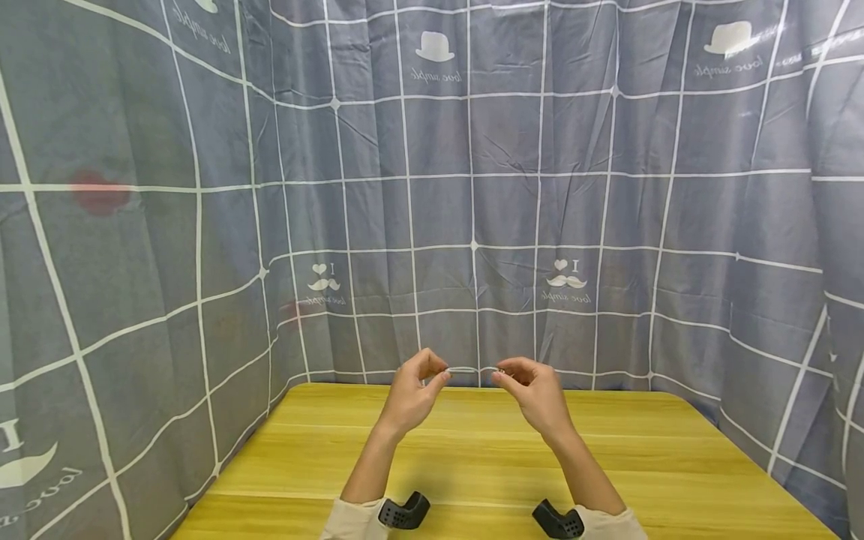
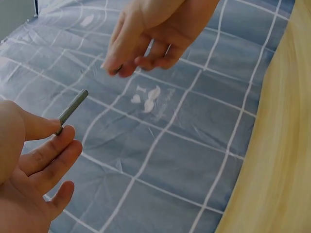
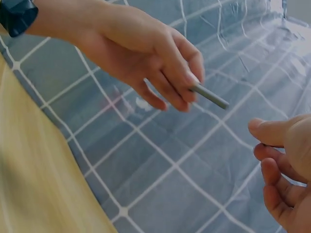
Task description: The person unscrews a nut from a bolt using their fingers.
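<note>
Between the thumb and fingertips of my left hand (image 1: 410, 394) is a grey threaded bolt (image 2: 74, 110). Its free end sticks out towards my other hand, and the fingers cover its other end. Opposite, my right hand (image 1: 540, 396) pinches a small dark piece (image 3: 265, 144) between thumb and index finger. Most of that piece is hidden, so its kind cannot be told. Both hands are raised over the far part of the table, facing each other. A gap separates the bolt's tip from the right fingertips in both wrist views.
Below the hands lies a yellow wood-grain table (image 1: 466, 457). Grey curtains (image 1: 513, 210) with white grid lines hang behind it and along both sides. Black devices (image 1: 405, 511) are worn at both wrists, over light sleeves.
</note>
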Available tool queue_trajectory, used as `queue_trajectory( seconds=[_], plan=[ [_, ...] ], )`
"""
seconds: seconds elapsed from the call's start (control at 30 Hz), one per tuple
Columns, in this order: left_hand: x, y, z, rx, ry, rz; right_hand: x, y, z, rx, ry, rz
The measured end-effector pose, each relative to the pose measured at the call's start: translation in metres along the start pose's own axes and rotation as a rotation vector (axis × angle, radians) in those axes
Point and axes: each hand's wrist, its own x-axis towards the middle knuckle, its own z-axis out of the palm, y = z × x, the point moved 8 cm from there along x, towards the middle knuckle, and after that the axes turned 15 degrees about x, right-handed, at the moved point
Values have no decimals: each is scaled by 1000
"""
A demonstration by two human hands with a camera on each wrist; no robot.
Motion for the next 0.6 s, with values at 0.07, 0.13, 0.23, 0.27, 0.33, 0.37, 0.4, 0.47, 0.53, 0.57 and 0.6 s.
queue_trajectory(
  seconds=[0.07,0.13,0.23,0.27,0.33,0.37,0.4,0.47,0.53,0.57,0.6],
  plan=[
    [-1,-5,0,5,-9,-12,1,5,-6,-23,16,14],
    [-2,-11,0,3,-12,-28,1,11,-12,-39,27,30],
    [-4,-24,-1,4,-3,-59,1,21,-20,-66,35,59],
    [-5,-30,-1,6,4,-74,1,24,-23,-77,37,68],
    [-7,-41,-1,7,15,-99,1,32,-29,-96,44,87],
    [-8,-47,-2,13,23,-111,0,36,-32,-102,48,97],
    [-9,-53,-2,21,31,-123,0,40,-35,-108,54,107],
    [-13,-64,-2,34,41,-152,-2,48,-41,-112,62,122],
    [-19,-77,0,61,39,-182,-4,57,-48,-116,65,138],
    [-23,-83,1,81,37,-196,-5,63,-51,-118,66,148],
    [-26,-90,3,100,32,-210,-7,68,-54,-119,71,158]
  ],
)
